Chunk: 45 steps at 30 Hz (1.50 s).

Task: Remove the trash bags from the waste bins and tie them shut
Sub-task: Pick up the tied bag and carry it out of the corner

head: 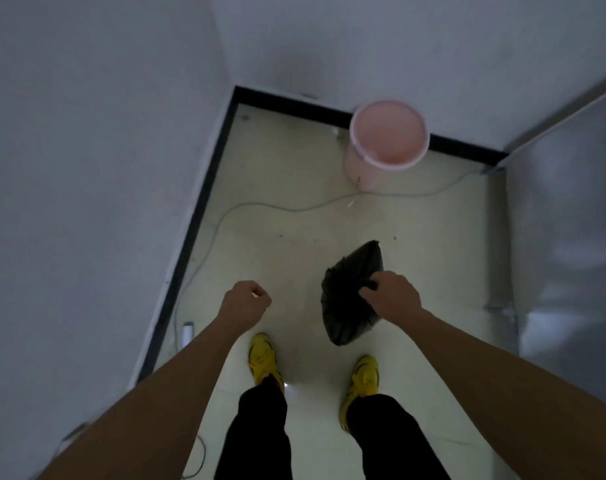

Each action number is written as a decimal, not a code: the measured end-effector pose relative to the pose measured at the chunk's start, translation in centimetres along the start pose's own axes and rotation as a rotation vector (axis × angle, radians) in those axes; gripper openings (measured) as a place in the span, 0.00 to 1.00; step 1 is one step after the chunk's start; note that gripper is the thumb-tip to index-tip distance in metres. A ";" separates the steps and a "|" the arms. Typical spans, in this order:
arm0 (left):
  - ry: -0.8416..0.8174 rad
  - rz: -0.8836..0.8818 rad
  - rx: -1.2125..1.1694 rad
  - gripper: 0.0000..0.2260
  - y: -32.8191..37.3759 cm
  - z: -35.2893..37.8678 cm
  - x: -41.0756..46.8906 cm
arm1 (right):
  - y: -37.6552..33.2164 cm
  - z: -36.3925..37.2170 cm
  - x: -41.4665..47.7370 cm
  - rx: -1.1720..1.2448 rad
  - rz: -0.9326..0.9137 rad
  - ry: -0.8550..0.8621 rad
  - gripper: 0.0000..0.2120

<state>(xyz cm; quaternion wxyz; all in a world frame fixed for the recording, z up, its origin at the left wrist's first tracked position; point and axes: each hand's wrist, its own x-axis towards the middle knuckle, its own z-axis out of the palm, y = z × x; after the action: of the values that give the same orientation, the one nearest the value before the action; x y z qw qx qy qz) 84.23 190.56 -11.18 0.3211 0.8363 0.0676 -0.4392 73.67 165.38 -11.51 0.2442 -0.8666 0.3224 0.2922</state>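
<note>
A black trash bag (346,299) hangs above the pale floor, bunched at its top, and my right hand (391,297) grips that bunched top. My left hand (246,301) is curled into a loose fist to the left of the bag, apart from it, with nothing visible in it. A pink waste bin (386,140) stands in the far corner against the wall; no bag lines its inside, which looks bare.
A thin cable (294,207) snakes across the floor in front of the bin and down along the left wall. A small white object (187,332) lies by the left baseboard. A glass or metal partition (568,237) closes the right side. My yellow shoes (261,356) stand below the hands.
</note>
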 end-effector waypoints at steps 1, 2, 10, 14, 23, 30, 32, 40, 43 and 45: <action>0.026 0.011 0.008 0.05 0.2 -0.9 -1.9 | -0.5 -1.0 -1.6 -0.047 -0.046 -0.010 0.12; 0.053 0.011 0.009 0.05 0.2 -1.6 -3.7 | -0.8 -1.7 -3.1 -0.081 -0.089 -0.026 0.12; 0.330 -0.103 -0.198 0.03 -5.1 -0.1 -20.7 | -1.6 -3.2 -14.2 -0.381 -0.509 -0.216 0.14; 0.391 -0.247 -0.210 0.01 -11.2 5.0 -31.2 | -3.0 -2.9 -20.8 -0.568 -0.752 -0.300 0.15; 0.684 -0.544 -0.524 0.08 -24.7 15.2 -53.4 | -8.1 4.3 -37.6 -1.050 -1.144 -0.409 0.15; 0.836 -0.713 -0.815 0.06 -37.1 27.9 -69.6 | -7.6 18.1 -54.3 -1.301 -1.388 -0.454 0.09; 0.839 -0.770 -0.892 0.05 -41.0 32.1 -74.6 | -6.5 23.1 -59.8 -1.337 -1.436 -0.472 0.10; 0.997 -0.978 -1.143 0.06 -53.2 43.2 -92.6 | -3.2 38.3 -82.1 -1.329 -1.691 -0.601 0.10; 1.044 -0.999 -1.240 0.07 -56.7 45.7 -96.9 | -3.1 43.8 -89.6 -1.331 -1.784 -0.639 0.12; 1.065 -1.012 -1.300 0.08 -59.4 47.2 -99.6 | -2.7 47.9 -94.3 -1.329 -1.840 -0.685 0.14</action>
<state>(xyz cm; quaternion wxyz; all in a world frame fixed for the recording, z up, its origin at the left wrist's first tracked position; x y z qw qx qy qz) -32.15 225.84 18.70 0.4206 0.4576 0.7827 0.0324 0.21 235.70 17.73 -0.0621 -0.6063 -0.7191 0.3337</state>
